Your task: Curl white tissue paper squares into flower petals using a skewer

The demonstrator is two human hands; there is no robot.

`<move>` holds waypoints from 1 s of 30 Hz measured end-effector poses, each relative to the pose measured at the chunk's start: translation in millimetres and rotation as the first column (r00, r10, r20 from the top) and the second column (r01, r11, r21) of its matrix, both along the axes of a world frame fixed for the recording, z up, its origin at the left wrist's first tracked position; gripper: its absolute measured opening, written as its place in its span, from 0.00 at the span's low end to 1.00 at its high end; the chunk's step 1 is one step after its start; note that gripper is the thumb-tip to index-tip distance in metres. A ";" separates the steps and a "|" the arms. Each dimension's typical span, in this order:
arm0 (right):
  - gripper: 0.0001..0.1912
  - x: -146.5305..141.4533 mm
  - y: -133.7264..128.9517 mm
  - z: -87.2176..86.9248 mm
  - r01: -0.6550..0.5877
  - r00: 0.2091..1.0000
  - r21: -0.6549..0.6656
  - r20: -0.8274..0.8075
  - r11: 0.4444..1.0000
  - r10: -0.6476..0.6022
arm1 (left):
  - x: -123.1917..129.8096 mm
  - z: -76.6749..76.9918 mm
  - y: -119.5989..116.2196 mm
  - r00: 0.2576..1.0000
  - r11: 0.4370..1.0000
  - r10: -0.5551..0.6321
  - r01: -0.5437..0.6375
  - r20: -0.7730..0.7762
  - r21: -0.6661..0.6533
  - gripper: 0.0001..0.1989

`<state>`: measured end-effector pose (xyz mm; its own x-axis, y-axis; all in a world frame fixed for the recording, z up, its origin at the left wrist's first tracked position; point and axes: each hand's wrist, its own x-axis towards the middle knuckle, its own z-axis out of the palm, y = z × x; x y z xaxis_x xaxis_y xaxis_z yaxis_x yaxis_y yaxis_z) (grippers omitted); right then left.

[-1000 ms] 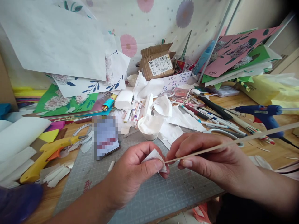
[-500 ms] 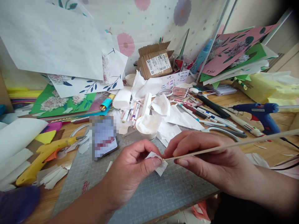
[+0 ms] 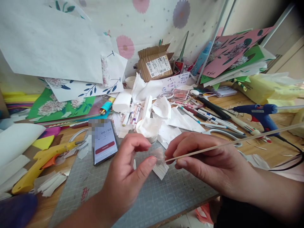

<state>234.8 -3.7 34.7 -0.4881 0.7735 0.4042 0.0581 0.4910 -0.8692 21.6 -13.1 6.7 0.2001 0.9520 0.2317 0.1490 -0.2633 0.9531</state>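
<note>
My right hand [image 3: 204, 158] pinches a long thin pale stick [image 3: 273, 132] between thumb and fingers, close to its left end. At that end is a small piece of thin white paper [image 3: 161, 171], pale and see-through in its upper part and creased below. My left hand [image 3: 133, 167] has its thumb and fingers parted, with the thumb tip at the paper's left edge; whether it touches cannot be made out. Beneath both hands lies a grey cutting mat [image 3: 142, 202]. Just behind them stands a white paper cup [image 3: 152, 139] with white paper pieces in it.
A phone [image 3: 105, 142] showing a timer rests on the mat's left. A yellow glue gun [image 3: 47, 161] lies left, a blue glue gun [image 3: 263, 114] right. Markers [image 3: 131, 117], scissors [image 3: 225, 134] and a cardboard box [image 3: 154, 65] crowd the back. Flower-decorated sheets [image 3: 237, 52] lean at the sides.
My left thumb and fingers have parted from their pinch on the paper, and the paper's upper part now shows spread out. My right hand still holds the stick. The view has shifted slightly.
</note>
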 end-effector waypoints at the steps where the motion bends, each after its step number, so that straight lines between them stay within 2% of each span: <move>1: 0.04 0.0 0.1 0.5 0.004 1.000 0.016 0.006 1.000 -0.004 | -1.3 0.7 -1.1 0.999 0.995 0.021 -0.016 -0.043 0.101 0.09; 2: 0.05 -0.1 0.2 1.2 0.003 1.000 0.036 0.012 0.999 -0.003 | -2.6 1.4 -2.2 0.996 0.985 0.023 -0.008 -0.086 0.171 0.11; 4: 0.06 -0.4 -0.2 2.7 -0.002 1.000 0.084 0.029 0.996 -0.001 | -4.1 3.1 -3.9 0.986 0.974 -0.007 0.044 -0.168 0.221 0.12; 10: 0.08 -0.2 -1.6 2.8 -0.038 0.995 0.194 0.100 0.980 0.019 | 1.0 9.0 -1.4 0.957 0.977 -0.072 0.124 -0.280 0.175 0.04; 15: 0.07 -0.7 0.0 -1.4 -0.052 0.993 0.208 0.118 0.977 0.028 | 6.9 12.3 2.0 0.957 0.983 -0.056 0.103 -0.283 0.155 0.07; 20: 0.07 -0.2 3.3 -3.8 0.001 0.998 0.155 0.060 0.988 -0.011 | 5.5 11.7 4.2 0.977 0.996 -0.046 0.061 -0.207 0.069 0.06; 24: 0.05 5.6 10.7 -7.3 0.101 0.995 0.020 -0.015 0.995 -0.100 | 1.3 8.8 7.6 0.993 1.000 -0.014 0.013 -0.120 -0.009 0.06; 28: 0.03 12.3 21.6 -10.3 0.195 0.964 -0.150 -0.151 0.969 -0.217 | -2.0 5.2 11.0 0.999 0.999 0.030 -0.030 -0.016 -0.041 0.07; 30: 0.03 11.5 27.3 -9.0 0.267 0.931 -0.134 -0.220 0.954 -0.291 | -2.7 3.1 11.3 0.998 0.996 0.056 -0.053 0.036 -0.066 0.07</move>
